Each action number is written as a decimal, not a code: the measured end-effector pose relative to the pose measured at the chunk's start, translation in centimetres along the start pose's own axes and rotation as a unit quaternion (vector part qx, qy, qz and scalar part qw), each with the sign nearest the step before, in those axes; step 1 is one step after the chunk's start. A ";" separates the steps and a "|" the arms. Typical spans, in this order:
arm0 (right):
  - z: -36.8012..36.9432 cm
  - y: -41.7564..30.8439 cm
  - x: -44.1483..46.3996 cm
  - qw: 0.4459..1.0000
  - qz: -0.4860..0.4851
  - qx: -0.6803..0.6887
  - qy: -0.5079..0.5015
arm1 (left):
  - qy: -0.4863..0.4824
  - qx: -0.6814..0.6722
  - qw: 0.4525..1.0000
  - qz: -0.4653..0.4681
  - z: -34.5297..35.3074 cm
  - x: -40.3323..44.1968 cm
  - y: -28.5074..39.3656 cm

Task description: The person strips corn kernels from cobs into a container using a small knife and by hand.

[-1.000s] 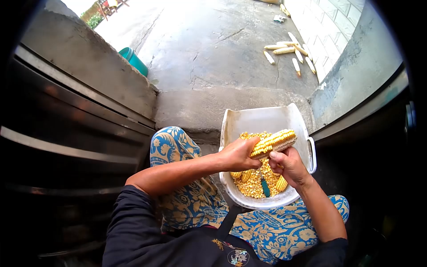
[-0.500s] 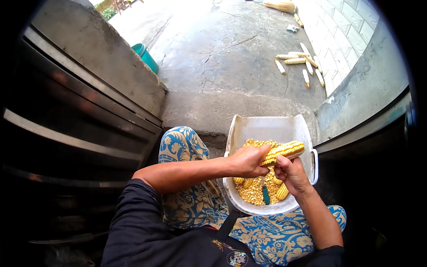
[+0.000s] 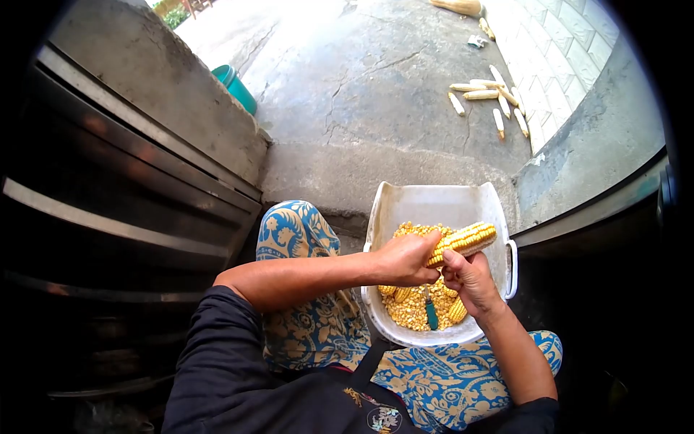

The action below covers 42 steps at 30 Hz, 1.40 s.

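Note:
An ear of corn [image 3: 468, 239], with yellow kernels and a paler strip along its lower side, is held tilted over a white plastic tub [image 3: 441, 197]. My left hand [image 3: 409, 258] is closed around its near end. My right hand [image 3: 471, 281] grips it from below, the thumb pressed against its side. Loose kernels [image 3: 408, 312] cover the tub's bottom. Among them lie a tool with a green handle [image 3: 431, 315] and more ears of corn [image 3: 457, 311], partly hidden by my hands and forearms.
Several bare cobs [image 3: 483, 94] lie on the concrete floor by the white tiled wall [image 3: 549, 65]. A large tan gourd [image 3: 457, 7] rests farther back. A green bucket [image 3: 235, 88] stands at the left, behind a concrete door jamb [image 3: 166, 87]. The tub sits between my knees.
The ear of corn has turned slightly in my hands, and my right thumb has shifted a little along it. Both hands keep their hold. The view has tipped slightly.

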State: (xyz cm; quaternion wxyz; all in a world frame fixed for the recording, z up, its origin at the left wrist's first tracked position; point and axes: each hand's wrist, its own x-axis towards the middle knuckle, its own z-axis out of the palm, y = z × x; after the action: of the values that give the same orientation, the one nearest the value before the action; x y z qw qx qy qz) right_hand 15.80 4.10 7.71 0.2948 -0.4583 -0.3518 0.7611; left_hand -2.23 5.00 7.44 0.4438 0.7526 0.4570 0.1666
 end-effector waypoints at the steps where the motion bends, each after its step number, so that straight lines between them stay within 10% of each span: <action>1: -0.1 0.0 0.1 1.000 -0.002 -0.023 0.002 | -0.005 -0.009 1.000 -0.001 -0.1 0.1 0.0; 42: 1.4 0.0 -0.6 0.996 -0.082 -0.012 0.014 | -0.031 -0.065 0.995 0.061 0.6 -0.2 0.4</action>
State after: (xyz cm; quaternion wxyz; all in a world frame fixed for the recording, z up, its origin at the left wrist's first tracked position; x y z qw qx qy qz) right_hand 14.79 3.25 8.46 0.3555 -0.4425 -0.3932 0.7233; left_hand -1.73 4.41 7.48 0.4949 0.7535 0.3841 0.1995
